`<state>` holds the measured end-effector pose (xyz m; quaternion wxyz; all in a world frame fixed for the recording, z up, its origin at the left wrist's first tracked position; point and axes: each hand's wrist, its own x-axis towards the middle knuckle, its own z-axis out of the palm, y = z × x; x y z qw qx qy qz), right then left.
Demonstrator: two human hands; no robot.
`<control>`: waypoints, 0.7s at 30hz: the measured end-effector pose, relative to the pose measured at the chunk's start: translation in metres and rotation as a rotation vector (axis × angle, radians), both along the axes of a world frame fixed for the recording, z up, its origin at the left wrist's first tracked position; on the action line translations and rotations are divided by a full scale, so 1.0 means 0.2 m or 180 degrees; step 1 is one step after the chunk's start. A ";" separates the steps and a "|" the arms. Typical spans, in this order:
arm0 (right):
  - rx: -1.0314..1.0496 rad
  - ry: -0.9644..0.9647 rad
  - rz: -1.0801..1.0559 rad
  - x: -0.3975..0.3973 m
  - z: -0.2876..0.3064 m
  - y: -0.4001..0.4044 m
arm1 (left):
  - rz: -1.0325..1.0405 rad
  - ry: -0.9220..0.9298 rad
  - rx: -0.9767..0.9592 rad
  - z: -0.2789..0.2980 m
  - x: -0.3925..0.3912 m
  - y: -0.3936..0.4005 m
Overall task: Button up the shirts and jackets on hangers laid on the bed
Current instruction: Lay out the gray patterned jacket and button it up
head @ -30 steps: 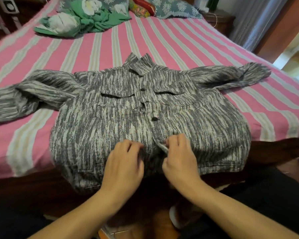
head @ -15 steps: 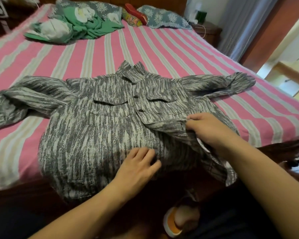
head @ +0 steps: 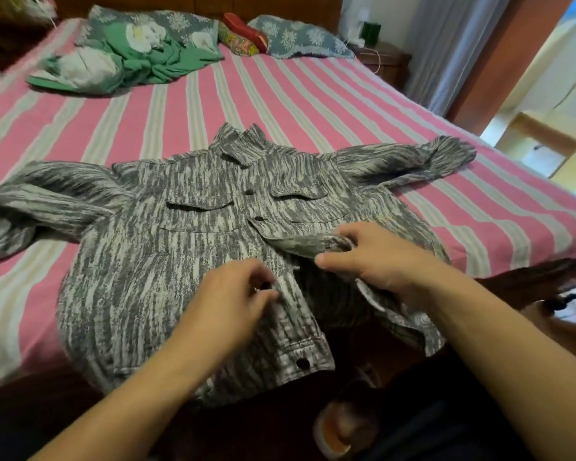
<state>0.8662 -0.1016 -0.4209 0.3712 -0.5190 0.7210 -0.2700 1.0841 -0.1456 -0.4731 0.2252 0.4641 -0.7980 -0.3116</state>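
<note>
Grey streaked denim jacket (head: 193,261): your left hand (head: 226,304) now pinches its button edge; right hand (head: 373,257) still clutches the lifted flap, awaiting alignment.

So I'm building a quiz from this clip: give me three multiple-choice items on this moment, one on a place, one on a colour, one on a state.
1. Where does the green bedding lie?
A. at the far end of the bed, near the pillows
B. on the jacket
C. on the floor

2. What colour are the bedspread's broad stripes?
A. blue
B. pink
C. yellow

3. How is the jacket's lower front?
A. buttoned shut
B. open, with the right hand holding one flap back
C. zipped

Answers: 1 A, it is bunched by the pillows. 2 B, pink bands alternate with pale ones. 3 B, the folded flap shows the inside, while the left hand pinches the other edge.
</note>
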 end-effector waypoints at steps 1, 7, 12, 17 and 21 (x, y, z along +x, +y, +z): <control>0.0013 0.0151 0.0193 0.05 0.01 0.00 | -0.0037 0.0202 0.0230 0.03 0.00 -0.03; 0.0077 0.0707 0.0484 0.15 -0.03 -0.06 | -0.0150 0.0829 0.0973 0.05 -0.01 -0.10; 0.0046 0.0918 0.0487 0.18 -0.06 -0.08 | -0.0132 0.0887 0.1168 0.06 -0.02 -0.11; -0.0212 0.0595 0.0023 0.18 -0.12 -0.11 | 0.0606 0.1176 0.0377 0.12 0.00 0.03; -0.0455 -0.0450 -0.0951 0.14 -0.14 -0.18 | 0.0746 0.1718 0.2727 0.02 -0.02 0.34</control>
